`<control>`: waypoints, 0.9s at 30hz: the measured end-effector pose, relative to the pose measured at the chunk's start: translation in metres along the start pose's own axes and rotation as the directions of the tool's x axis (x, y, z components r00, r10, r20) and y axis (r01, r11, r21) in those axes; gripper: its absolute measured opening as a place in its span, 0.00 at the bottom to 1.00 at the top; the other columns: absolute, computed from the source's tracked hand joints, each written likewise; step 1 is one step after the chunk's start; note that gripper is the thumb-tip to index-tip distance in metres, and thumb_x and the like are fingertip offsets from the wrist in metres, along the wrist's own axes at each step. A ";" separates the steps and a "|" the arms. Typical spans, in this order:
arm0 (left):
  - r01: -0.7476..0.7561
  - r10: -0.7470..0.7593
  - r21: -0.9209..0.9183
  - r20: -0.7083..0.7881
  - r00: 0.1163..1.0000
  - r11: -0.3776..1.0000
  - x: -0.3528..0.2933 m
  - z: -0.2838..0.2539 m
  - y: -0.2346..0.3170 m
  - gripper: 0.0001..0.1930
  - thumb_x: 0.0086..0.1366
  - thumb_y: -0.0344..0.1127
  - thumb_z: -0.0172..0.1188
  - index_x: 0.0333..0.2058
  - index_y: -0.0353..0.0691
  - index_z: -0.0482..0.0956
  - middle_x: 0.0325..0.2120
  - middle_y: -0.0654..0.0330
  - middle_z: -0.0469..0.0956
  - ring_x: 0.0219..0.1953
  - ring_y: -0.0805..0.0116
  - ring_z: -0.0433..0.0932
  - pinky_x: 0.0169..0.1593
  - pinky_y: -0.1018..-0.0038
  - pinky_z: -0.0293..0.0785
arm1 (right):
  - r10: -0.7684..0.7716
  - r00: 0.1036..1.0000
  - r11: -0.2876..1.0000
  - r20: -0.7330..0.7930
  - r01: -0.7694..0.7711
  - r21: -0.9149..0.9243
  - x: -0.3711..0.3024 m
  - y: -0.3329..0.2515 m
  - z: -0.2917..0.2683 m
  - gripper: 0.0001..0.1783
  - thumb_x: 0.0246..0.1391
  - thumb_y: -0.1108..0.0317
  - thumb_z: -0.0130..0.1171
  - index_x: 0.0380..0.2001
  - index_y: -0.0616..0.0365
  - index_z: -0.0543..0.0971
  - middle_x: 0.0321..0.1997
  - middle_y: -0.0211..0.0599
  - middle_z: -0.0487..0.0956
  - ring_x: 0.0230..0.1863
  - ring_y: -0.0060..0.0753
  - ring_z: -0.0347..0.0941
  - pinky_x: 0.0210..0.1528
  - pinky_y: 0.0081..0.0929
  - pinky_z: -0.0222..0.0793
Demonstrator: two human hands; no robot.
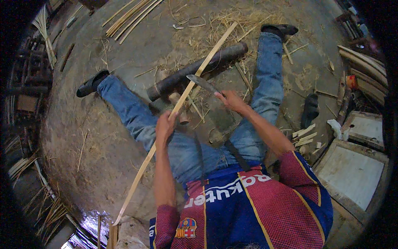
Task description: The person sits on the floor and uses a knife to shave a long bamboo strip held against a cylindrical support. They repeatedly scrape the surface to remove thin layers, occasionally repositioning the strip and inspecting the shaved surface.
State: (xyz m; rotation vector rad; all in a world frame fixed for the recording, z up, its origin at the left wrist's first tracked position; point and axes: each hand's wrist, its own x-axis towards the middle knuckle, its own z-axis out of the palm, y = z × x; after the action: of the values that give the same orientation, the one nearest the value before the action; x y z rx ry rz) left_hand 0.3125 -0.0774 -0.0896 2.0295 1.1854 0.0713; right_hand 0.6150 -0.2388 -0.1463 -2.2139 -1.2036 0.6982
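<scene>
I am gripping the bamboo strip (174,111) in my left hand (164,126), steadying it across the dark log (199,70), while my right hand (232,101) is clenching what looks like a knife (202,83) against it.

Dim, bluish light, soft shadows (strong fisheye bending, black corners), slight blur.

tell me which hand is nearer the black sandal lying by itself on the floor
Right. The right hand, gripping the knife, is closer to the sandal off to its right. The left hand holds the bamboo strip farther left.
</scene>
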 end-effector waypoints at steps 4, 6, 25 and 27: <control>0.010 -0.010 -0.083 0.001 1.000 0.997 -0.001 0.005 -0.010 0.22 0.69 0.51 0.55 0.32 0.32 0.79 0.21 0.53 0.76 0.25 0.61 0.73 0.33 0.64 0.69 | 0.126 0.991 0.967 0.038 -0.132 0.218 -0.010 -0.015 0.003 0.31 0.66 0.41 0.47 0.38 0.63 0.80 0.23 0.53 0.78 0.27 0.52 0.76 0.34 0.49 0.69; 0.049 -0.049 -0.014 0.028 0.998 0.999 0.000 0.006 -0.017 0.23 0.69 0.51 0.55 0.32 0.32 0.79 0.21 0.53 0.76 0.26 0.61 0.73 0.33 0.64 0.69 | 0.047 0.987 0.990 0.153 -0.066 0.123 -0.022 -0.030 0.006 0.30 0.66 0.41 0.47 0.37 0.61 0.80 0.21 0.50 0.76 0.25 0.47 0.74 0.32 0.47 0.68; 0.170 -0.169 0.027 -0.038 0.985 0.985 -0.012 0.001 0.010 0.22 0.66 0.56 0.56 0.43 0.42 0.82 0.33 0.45 0.81 0.39 0.42 0.79 0.41 0.54 0.73 | -0.090 0.980 0.995 -0.175 0.097 0.032 -0.027 -0.030 0.006 0.24 0.61 0.49 0.56 0.49 0.57 0.72 0.39 0.54 0.80 0.39 0.60 0.77 0.39 0.50 0.71; 0.129 -0.123 0.063 -0.102 0.987 0.990 -0.014 0.004 0.005 0.21 0.66 0.56 0.56 0.42 0.43 0.82 0.33 0.45 0.81 0.39 0.42 0.79 0.41 0.54 0.73 | -0.060 0.996 0.998 -0.072 0.059 -0.014 -0.029 -0.035 0.000 0.26 0.59 0.49 0.57 0.50 0.58 0.71 0.45 0.54 0.79 0.44 0.61 0.76 0.43 0.50 0.72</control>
State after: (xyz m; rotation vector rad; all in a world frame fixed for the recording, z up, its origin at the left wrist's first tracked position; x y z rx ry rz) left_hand 0.3100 -0.0923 -0.0846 2.0257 1.3930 0.0689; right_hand 0.5808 -0.2471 -0.1175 -2.1844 -1.2350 0.5842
